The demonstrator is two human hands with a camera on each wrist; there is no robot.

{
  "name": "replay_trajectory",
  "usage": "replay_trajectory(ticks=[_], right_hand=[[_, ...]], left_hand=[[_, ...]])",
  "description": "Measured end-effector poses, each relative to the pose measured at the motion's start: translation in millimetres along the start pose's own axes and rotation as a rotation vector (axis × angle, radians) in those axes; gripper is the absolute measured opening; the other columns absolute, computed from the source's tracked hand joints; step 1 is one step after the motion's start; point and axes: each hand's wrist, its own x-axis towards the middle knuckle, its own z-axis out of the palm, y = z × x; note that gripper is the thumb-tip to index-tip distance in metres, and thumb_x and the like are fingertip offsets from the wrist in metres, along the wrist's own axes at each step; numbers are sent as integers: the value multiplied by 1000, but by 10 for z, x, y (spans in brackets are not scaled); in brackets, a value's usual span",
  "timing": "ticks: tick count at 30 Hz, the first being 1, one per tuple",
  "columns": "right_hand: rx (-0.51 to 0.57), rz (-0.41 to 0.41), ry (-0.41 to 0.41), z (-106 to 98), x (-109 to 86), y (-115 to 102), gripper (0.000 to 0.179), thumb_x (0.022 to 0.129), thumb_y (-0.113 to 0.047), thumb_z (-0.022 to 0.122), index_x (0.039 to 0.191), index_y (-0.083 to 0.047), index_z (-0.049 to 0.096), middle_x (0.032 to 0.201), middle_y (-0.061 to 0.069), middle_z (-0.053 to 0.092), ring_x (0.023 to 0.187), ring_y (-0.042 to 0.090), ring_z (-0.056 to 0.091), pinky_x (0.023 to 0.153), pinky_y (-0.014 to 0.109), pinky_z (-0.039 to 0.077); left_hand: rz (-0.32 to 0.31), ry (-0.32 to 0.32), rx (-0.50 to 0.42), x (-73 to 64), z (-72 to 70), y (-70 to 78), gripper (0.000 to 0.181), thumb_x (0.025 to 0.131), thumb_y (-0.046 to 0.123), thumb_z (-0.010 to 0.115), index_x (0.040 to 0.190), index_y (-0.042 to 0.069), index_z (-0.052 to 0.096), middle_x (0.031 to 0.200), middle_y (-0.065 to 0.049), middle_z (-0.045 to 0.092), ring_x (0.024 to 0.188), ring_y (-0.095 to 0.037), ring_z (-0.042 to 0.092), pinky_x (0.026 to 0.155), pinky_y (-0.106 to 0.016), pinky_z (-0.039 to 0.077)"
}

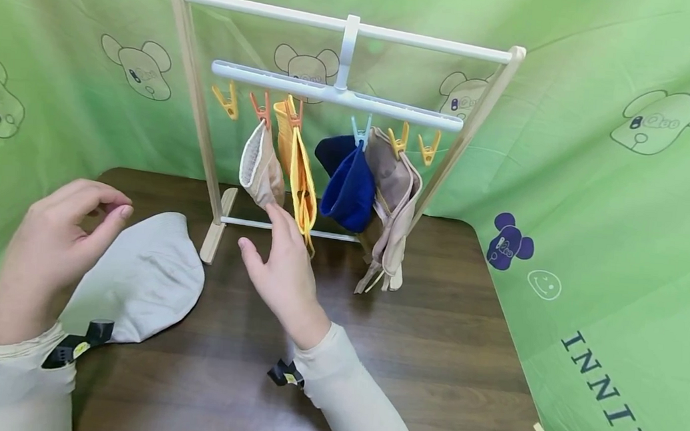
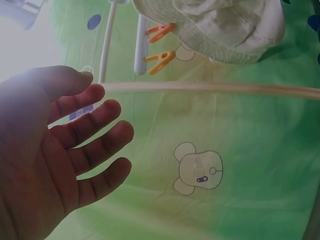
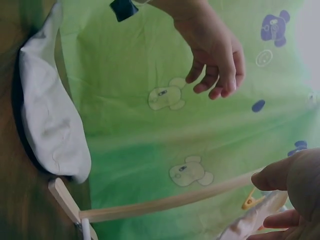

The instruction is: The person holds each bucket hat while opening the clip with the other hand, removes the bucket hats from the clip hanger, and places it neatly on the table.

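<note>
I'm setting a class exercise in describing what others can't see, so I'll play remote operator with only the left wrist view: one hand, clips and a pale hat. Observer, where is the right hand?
Observer: The right hand is at the lower end of the cream hat; I can't tell whether it touches.

Operator: My view doesn't show the tabletop. What lies there?

Observer: A grey hat lies on the table, left of the rack.

Operator: Is any blue hat hanging up?

Observer: Yes, the head view shows a blue hat hanging from a light blue clip.
</note>
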Motion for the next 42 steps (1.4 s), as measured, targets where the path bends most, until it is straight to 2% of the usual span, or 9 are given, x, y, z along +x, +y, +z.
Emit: replay_trajectory(ticks=[7, 13, 17, 21, 25, 29, 31, 36, 42], right_hand=[[-29, 16, 9, -12, 44, 80, 67, 95, -34, 72, 151, -6, 47, 153, 10, 49, 141, 23, 50, 116, 39, 40], [-65, 21, -3, 32, 51, 121, 68, 95, -35, 72, 151, -7, 46, 154, 9, 49, 140, 23, 51, 115, 39, 41], [-67, 26, 8, 48, 62, 143, 68, 95, -35, 72, 151, -8, 46, 154, 8, 49, 140, 23, 51, 114, 39, 42], [-70, 14, 19, 51, 72, 176, 66, 95, -35, 71, 150, -8, 48, 154, 8, 50, 140, 22, 51, 114, 39, 43], [-72, -12, 49, 58, 90, 227, 64, 95, -33, 72, 149, -7, 50, 152, 9, 52, 139, 21, 51, 114, 37, 43], [-80, -41, 77, 75, 104, 270, 62, 94, -32, 73, 147, -7, 51, 151, 10, 53, 139, 21, 52, 113, 37, 43], [-84, -50, 83, 82, 106, 285, 62, 94, -32, 73, 147, -7, 52, 150, 10, 54, 138, 21, 52, 113, 37, 44], [-84, -59, 97, 78, 105, 300, 61, 94, -31, 73, 146, -8, 52, 149, 9, 54, 137, 21, 53, 112, 37, 44], [-94, -64, 98, 54, 109, 304, 61, 95, -31, 72, 147, -8, 52, 150, 10, 54, 137, 21, 53, 112, 37, 45]], left_hand=[[57, -25, 13, 54, 163, 25, 7, 93, 6, 70, 97, 10, 74, 94, 7, 64, 86, 5, 50, 79, -8, 36], [30, -95, 38, 67, 320, 56, 7, 94, 12, 71, 99, 15, 73, 99, 8, 66, 89, 0, 51, 78, -19, 39], [15, -146, 42, 140, 375, 92, 6, 96, 16, 69, 101, 17, 72, 99, 7, 66, 90, -3, 52, 77, -23, 39], [-7, -176, 34, 278, 409, 121, 9, 99, 22, 66, 104, 16, 71, 98, 5, 67, 86, -4, 53, 77, -21, 40], [-76, -199, -4, 479, 460, 164, 19, 101, 31, 62, 109, 16, 71, 100, 3, 68, 83, -2, 55, 76, -20, 42], [-133, -222, -36, 696, 505, 250, 27, 102, 37, 58, 110, 14, 70, 102, 0, 69, 88, -9, 58, 78, -22, 44], [-144, -229, -41, 782, 523, 289, 29, 102, 38, 57, 110, 13, 70, 103, -2, 69, 91, -14, 60, 79, -27, 45], [-174, -248, -41, 937, 572, 357, 34, 103, 43, 56, 111, 13, 70, 107, -6, 71, 95, -24, 63, 78, -41, 43], [-206, -278, -15, 1089, 607, 443, 39, 102, 48, 54, 112, 14, 69, 104, -7, 70, 90, -23, 63, 75, -39, 44]])
